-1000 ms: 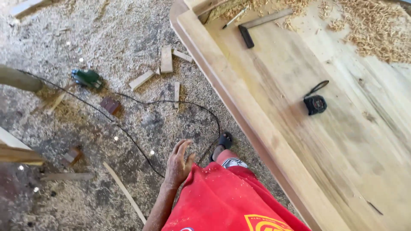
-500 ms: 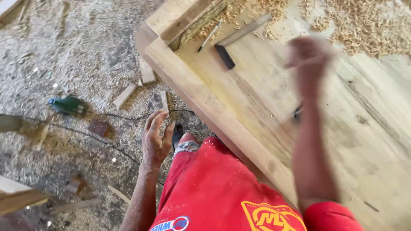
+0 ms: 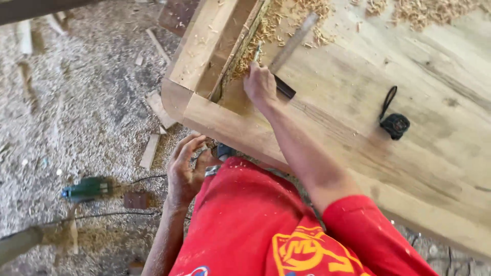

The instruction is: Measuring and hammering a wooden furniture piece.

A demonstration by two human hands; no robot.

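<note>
Fingers of the right hand [image 3: 260,84] pinch a pencil [image 3: 257,52] by the steel square [image 3: 286,51] on the wooden slab [image 3: 358,143], while the left hand [image 3: 185,171] hangs loosely open, empty, beside the hip

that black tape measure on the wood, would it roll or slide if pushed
The tape measure looks squat and lies flat, so it would probably slide, not roll. The wooden panel looks smooth, so it may skid easily. Its black loop strap seems floppy and would likely trail.

red shirt [image 3: 245,220] — yellow print | black tape measure [image 3: 395,124] | green tool [image 3: 88,188] | pale wood panel [image 3: 358,102]
</note>
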